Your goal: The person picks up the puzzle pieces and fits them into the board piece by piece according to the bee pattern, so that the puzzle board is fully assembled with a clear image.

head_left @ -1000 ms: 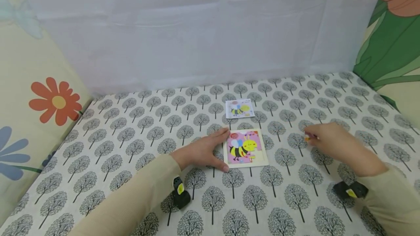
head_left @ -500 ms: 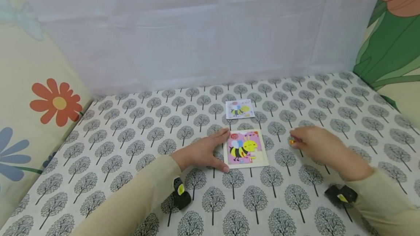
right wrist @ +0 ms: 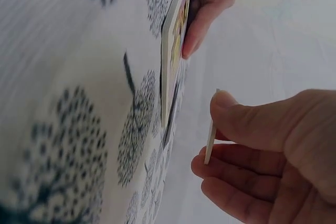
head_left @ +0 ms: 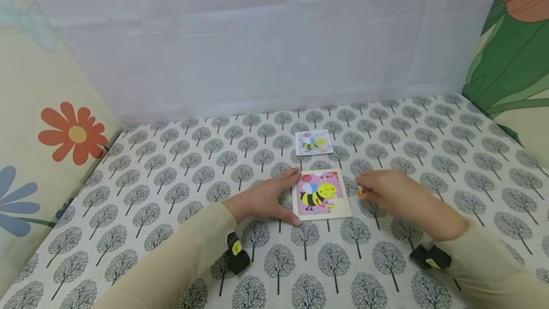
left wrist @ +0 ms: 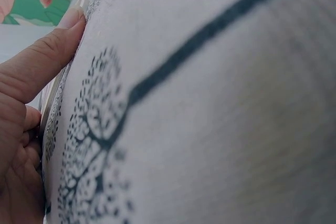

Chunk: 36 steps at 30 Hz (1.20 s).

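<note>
A square jigsaw puzzle board (head_left: 346,215) with a pale frame and a cartoon bee on pink lies on the table. Its lower right part shows bare, pale backing. My left hand (head_left: 267,198) rests at the board's left side, thumb at the near corner and fingers at the far one, spread and fairly straight. Just right of the board, my right hand (head_left: 396,193) pinches a small, thin puzzle piece (right wrist: 210,142) between thumb and fingers. In the right wrist view this piece is held edge-on, apart from the board. Its orange-yellow face shows slightly in the head view.
Behind the board lies a printed picture card (head_left: 314,143) with the same bee. A tree-patterned cloth (head_left: 274,256) covers the table. White sheeting (head_left: 257,51) hangs at the back, with flower-printed panels on both sides.
My right hand has moved left with the puzzle piece, from well out to the right to close beside the board. The left hand and the board have stayed put.
</note>
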Motion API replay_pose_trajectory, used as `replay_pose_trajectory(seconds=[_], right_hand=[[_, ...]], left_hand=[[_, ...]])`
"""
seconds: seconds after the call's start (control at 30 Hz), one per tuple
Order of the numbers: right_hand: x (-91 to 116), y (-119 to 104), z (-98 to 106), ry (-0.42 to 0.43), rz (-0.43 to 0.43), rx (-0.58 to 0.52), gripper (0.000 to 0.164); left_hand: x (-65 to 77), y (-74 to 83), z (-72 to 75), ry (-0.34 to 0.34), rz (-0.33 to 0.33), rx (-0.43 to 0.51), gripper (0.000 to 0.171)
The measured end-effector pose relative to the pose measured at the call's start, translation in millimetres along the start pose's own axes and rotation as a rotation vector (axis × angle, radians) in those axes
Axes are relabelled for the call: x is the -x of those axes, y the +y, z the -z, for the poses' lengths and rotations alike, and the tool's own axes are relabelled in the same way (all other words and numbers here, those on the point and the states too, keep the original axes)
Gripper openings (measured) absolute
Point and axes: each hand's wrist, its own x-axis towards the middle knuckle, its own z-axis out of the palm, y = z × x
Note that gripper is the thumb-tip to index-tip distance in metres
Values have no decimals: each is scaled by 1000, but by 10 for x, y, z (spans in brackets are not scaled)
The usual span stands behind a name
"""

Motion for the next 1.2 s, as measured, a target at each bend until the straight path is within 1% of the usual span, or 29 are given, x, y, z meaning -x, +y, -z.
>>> replay_pose_trajectory(seconds=[0.07,0.17,0.3,0.43,0.63,0.73,0.9,1.1,1.2], right_hand=[[-15,-38,-12,-14,7,8,28],[-40,-92,-29,-35,23,8,32],[-78,-148,-65,-43,49,2,31],[-113,-197,-106,-53,53,4,30],[-176,-255,-145,-85,61,-14,17],[-201,-279,-157,-105,48,-31,13],[-229,-315,-172,-158,-9,-66,12],[-259,-332,-197,-191,-26,-47,17],[-273,-340,-203,-208,-31,-32,16]], left_hand=[[-1,-4,-1,0,-1,0,111],[-5,-10,-3,0,-3,-5,111],[-15,-16,-6,-3,-2,-11,111],[-22,-17,-5,-7,1,-11,112],[-23,-20,-4,-5,-4,-15,111],[-21,-23,-3,-2,-11,-15,111],[-19,-22,1,-7,-8,-15,111],[-15,-21,2,-4,-14,-18,110],[-11,-23,2,-1,-16,-21,110]])
